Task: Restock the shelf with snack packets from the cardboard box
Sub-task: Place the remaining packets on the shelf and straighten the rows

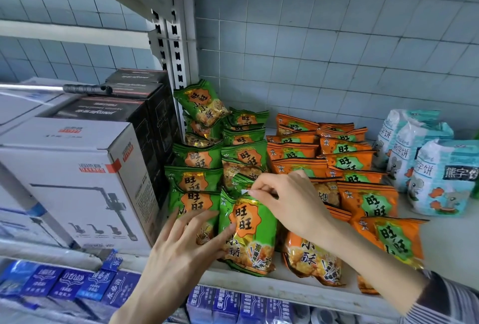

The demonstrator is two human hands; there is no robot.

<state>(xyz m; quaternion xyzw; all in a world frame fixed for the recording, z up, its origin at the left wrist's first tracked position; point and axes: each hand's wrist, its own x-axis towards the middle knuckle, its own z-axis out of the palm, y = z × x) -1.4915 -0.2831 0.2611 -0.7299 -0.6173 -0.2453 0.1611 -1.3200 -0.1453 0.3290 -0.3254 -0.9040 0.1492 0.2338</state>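
A green snack packet point(247, 233) stands at the front of the white shelf point(293, 291), in the second green row. My right hand point(281, 199) pinches its top edge. My left hand point(186, 243) lies with straight fingers across the front green packet point(193, 204) of the left row, fingertips touching the held packet's side. More green packets point(202, 104) are stacked behind, up to the tiled wall. Orange packets point(368, 199) fill the rows to the right. The cardboard box is not in view.
White and black appliance boxes point(77, 176) stand left of the shelf upright point(178, 46). Pale blue biscuit bags point(440, 176) stand at the right. Blue cartons point(67, 284) fill the shelf below. A bare strip of shelf lies at the right front.
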